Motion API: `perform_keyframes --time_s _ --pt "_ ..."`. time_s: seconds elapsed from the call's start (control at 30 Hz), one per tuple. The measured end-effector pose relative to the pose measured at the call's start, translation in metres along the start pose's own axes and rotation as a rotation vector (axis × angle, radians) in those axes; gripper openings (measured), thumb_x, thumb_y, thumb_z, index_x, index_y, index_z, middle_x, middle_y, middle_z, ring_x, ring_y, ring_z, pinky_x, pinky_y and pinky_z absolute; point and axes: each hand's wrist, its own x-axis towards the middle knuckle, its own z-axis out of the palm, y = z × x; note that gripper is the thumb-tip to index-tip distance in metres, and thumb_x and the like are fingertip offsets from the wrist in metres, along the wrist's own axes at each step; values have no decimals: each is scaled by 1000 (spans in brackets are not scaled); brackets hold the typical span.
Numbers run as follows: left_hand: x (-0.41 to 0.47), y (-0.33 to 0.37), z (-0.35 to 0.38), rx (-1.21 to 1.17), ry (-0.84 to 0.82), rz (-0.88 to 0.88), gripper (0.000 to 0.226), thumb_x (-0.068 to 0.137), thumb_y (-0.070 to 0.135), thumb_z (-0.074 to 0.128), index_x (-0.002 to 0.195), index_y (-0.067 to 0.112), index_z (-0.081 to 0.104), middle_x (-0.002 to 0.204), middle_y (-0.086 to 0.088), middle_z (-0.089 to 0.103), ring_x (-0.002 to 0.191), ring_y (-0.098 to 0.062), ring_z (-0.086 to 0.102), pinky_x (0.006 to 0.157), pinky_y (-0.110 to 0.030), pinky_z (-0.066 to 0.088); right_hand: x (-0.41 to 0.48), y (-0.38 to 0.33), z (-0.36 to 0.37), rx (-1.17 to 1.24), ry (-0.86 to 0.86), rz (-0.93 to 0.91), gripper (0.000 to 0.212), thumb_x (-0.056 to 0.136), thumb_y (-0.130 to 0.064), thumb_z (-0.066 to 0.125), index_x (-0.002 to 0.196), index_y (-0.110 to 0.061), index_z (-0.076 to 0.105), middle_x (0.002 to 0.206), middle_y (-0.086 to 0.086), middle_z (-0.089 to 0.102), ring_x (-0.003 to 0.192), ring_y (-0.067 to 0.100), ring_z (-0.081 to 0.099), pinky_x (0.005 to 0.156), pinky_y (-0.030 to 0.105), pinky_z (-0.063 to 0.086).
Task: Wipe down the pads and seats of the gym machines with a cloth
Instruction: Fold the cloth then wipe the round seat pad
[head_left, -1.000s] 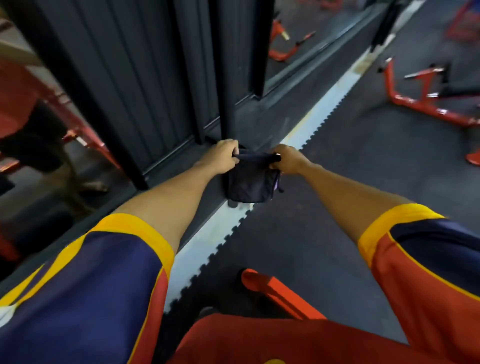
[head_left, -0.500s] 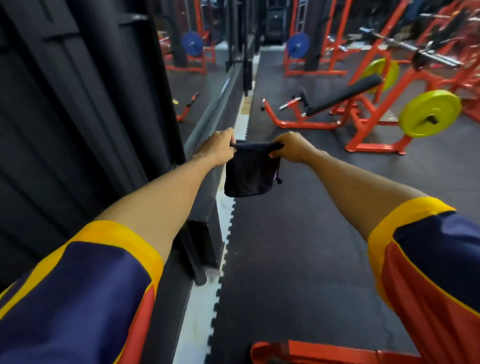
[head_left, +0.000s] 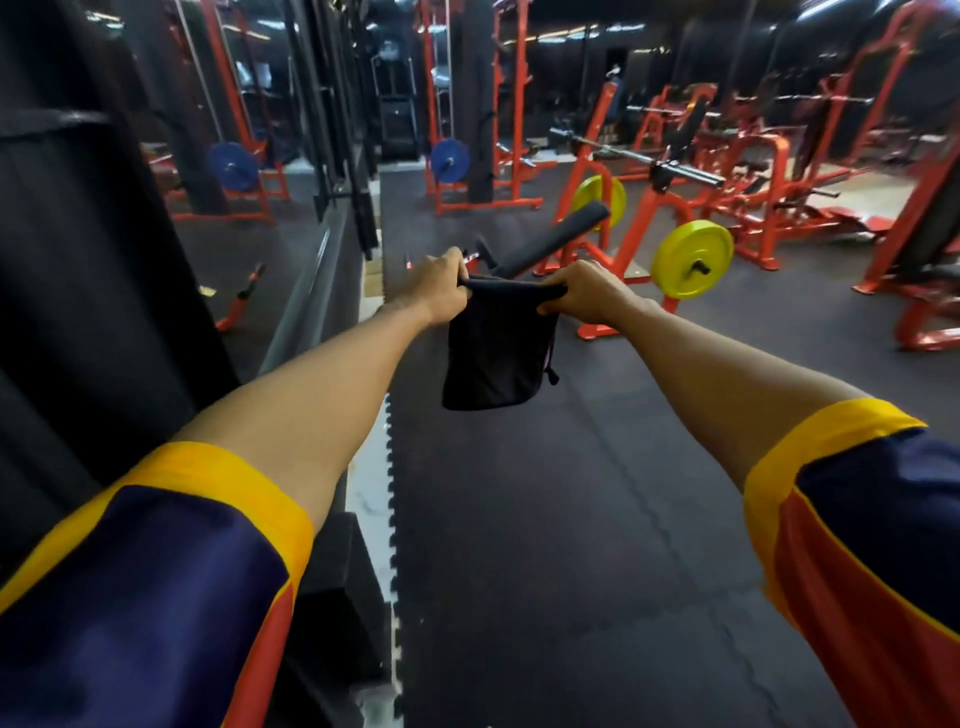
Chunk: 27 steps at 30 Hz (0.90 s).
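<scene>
Both hands, the left hand (head_left: 439, 283) and the right hand (head_left: 587, 291), pinch the top edge of the dark cloth (head_left: 496, 351); it hangs between them, above the floor (head_left: 571, 519). At 1 o'clock stands a padded bench (head_left: 550, 234).

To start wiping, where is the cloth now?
Centre of head view: the cloth hangs between left hand and right hand, before the black bench pad.

Short jersey, 2 pieces visible: left sleeve (head_left: 145, 597), right sleeve (head_left: 883, 519); navy, yellow cuff bands, orange-red panels, yellow piping.
</scene>
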Motion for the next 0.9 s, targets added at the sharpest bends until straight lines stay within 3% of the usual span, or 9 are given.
perform_keyframes --time_s 0.13,0.23,0.3,0.4,0.5,0.6,0.9 --pt "77 -5 19 -41 -16 68 12 90 13 60 99 17 55 105 -15 67 95 -34 64 81 -39 52 49 29 -7 19 109 82 16 81 -34 80 90 -21 77 78 0 65 79 24 62 67 32 40" --pt "127 -6 36 -117 -29 97 13 87 12 58 93 21 51 100 -13 67 92 -34 64 80 -43 54 76 48 -14 15 106 105 12 81 -32 81 82 -22 73 79 1 65 82 27 64 70 38 46" --pt "167 -2 48 -153 -24 136 13 87 11 56 93 20 50 97 -13 67 89 -34 64 79 -43 53 102 64 -25 18 143 165 22 80 -32 81 72 -26 62 75 -1 63 80 27 63 70 40 48" --pt "213 5 65 -129 -58 253 15 88 8 55 96 19 48 96 -15 68 90 -36 64 81 -45 53 128 89 -36 19 141 205 31 79 -29 82 68 -30 53 74 -2 60 78 26 58 61 34 40" --pt "266 19 85 -150 -82 352 23 89 7 56 100 18 40 90 -15 64 86 -40 64 80 -51 53 151 123 -47 109 194 287 30 75 -22 88 86 -22 59 78 -4 57 77 22 53 59 31 37" --pt "321 41 112 -171 -113 431 30 88 9 57 113 16 42 98 -19 66 92 -42 65 83 -51 53 174 161 -58 110 226 365 44 75 -19 89 107 -11 60 93 3 62 82 22 55 66 33 41" --pt "474 114 193 -331 -161 554 43 89 10 58 132 12 56 123 -18 67 116 -35 62 98 -40 49 239 266 -99 75 353 571 41 76 -24 89 109 -17 65 101 2 67 96 25 63 81 36 50"
